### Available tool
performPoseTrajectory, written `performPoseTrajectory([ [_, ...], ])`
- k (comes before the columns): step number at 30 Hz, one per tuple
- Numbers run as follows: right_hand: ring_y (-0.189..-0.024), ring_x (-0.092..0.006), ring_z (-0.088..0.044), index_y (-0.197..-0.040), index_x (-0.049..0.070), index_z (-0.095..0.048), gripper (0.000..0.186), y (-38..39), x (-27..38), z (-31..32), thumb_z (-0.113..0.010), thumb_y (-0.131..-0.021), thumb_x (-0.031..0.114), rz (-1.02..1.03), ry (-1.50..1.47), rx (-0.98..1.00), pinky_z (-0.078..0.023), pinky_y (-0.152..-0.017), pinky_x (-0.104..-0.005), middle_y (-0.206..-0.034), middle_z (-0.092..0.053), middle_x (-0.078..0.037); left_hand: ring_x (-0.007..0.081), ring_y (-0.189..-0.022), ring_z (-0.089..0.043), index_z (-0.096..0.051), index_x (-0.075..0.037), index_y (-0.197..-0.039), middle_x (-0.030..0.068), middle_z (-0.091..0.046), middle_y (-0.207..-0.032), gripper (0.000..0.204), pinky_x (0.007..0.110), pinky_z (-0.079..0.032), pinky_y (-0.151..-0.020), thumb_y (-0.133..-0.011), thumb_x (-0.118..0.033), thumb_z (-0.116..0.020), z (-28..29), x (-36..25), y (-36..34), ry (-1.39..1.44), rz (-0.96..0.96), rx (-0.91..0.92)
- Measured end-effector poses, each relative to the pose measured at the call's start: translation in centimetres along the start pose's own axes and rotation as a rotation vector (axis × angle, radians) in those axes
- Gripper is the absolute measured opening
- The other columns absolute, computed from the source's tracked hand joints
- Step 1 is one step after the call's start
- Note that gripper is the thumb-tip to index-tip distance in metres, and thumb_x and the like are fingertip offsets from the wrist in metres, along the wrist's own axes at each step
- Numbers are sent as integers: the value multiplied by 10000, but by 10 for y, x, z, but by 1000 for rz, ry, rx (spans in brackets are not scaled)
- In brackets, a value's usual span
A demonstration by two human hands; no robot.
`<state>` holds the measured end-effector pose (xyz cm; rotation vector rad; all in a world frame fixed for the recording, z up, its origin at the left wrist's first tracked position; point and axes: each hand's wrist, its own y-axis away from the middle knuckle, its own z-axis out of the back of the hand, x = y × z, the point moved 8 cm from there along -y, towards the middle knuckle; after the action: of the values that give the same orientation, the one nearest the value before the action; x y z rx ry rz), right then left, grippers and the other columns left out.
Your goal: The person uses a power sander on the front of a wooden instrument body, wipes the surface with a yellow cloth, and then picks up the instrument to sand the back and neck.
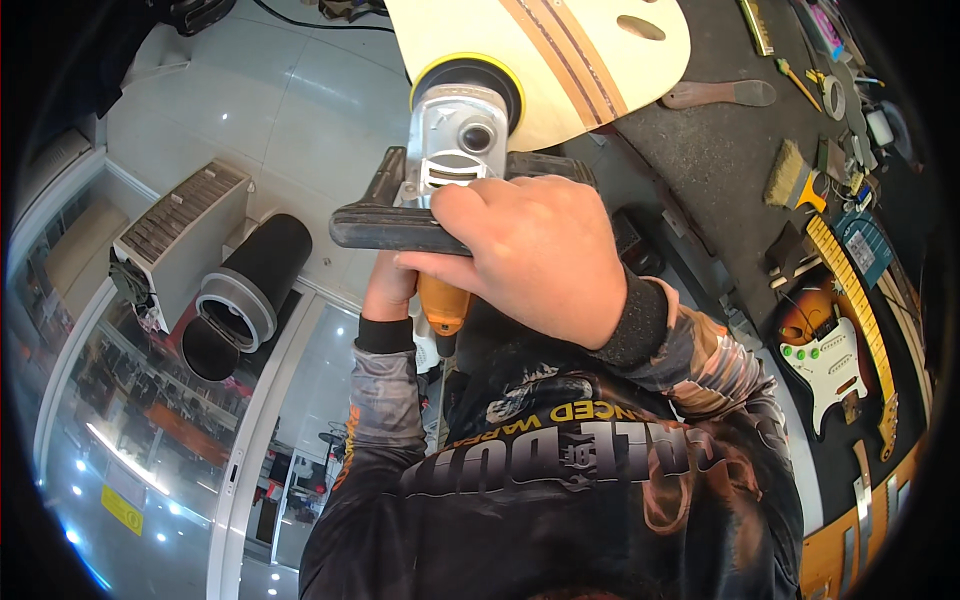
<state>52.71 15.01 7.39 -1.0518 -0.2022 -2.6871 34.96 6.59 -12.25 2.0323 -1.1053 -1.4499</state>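
Observation:
An orange and silver power polisher (455, 135) with a D-shaped black handle is in front of me. My right hand (535, 250) is closed over the handle's near bar (375, 228). Below that bar, my left hand (392, 285) is at the polisher's orange body (443, 303); its fingers are mostly hidden, but it appears to grip there. The round black pad (468, 72) with a yellow rim overlaps the edge of a pale wooden guitar body (560, 60). Brown stripes run across that wood, and an oval hole is cut near its right end. Whether the pad touches the wood, I cannot tell.
The guitar body overhangs a dark bench (690, 130). On the bench are a wooden-handled tool (718, 94), a brush (790, 175) and a sunburst electric guitar (835, 365). On the left stand a black cylindrical bin (262, 270), a white heater-like box (185, 235) and a glass door (150, 440).

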Motion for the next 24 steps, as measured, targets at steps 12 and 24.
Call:
performPoseTrajectory([
  [12, -554, -257, -628, -844, 100, -638, 408, 60, -24, 28, -898, -742, 397, -65, 36, -94, -482, -510, -364, -659, -621, -53, 154, -1109, -633, -622, 3, -1325, 43, -706, -1203, 558, 319, -490, -1031, -829, -123, -844, -82, -27, 8, -115, 94, 128],
  [24, -605, -254, -675, -916, 79, -688, 416, 11, 15, -14, -895, -751, 400, -44, 21, -15, -517, -546, -359, -731, -687, -68, 132, -1013, -673, -665, -10, -1233, 58, -741, -1101, 389, 334, -576, -887, -876, -99, -793, 25, 13, 6, 51, 64, 104],
])
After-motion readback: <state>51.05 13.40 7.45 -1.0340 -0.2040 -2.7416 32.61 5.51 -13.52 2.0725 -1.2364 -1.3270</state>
